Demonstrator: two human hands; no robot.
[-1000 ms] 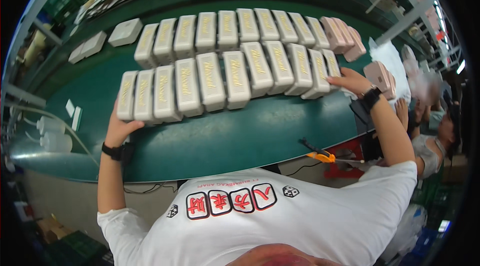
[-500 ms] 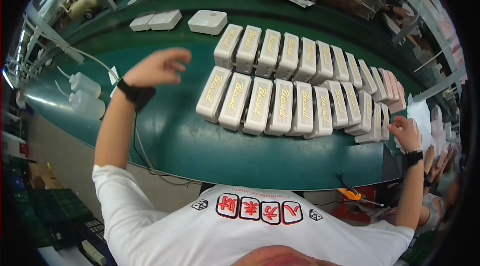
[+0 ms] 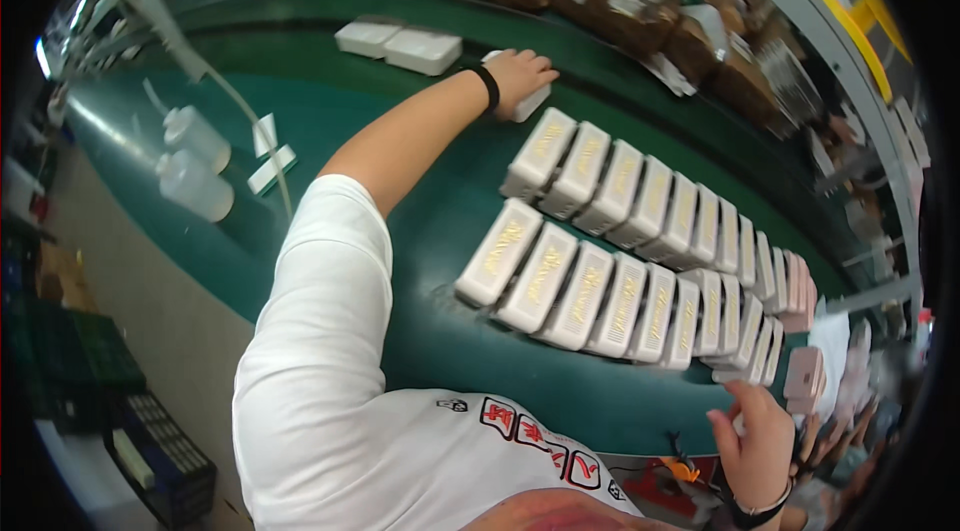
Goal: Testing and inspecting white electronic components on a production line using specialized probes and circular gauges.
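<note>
My left hand [image 3: 518, 79] reaches far across the bench and rests over a white rectangular case [image 3: 532, 105], fingers bent over its far edge. The hand covers most of that case. Two like white cases [image 3: 423, 51] lie flat to its left. To the right, two slanting rows of white cases stand on edge, a back row [image 3: 622, 183] and a front row [image 3: 588, 293], with gold script on their upper faces. Near the bench's front edge, by the right end of the front row, my right hand [image 3: 757, 441] is open with thumb and fingers apart.
Two squeeze bottles [image 3: 195, 186] stand at left beside small white pieces [image 3: 270, 169] and a cable. Cardboard boxes [image 3: 600, 6] line the far side. Pink cases [image 3: 798, 291] are at the right, where other people's hands [image 3: 840, 436] work. An orange-handled tool [image 3: 682, 469] hangs by the front edge.
My left hand has moved away and to the right, onto the single white case. My right hand has drawn back toward me from the row's end. The view has turned.
</note>
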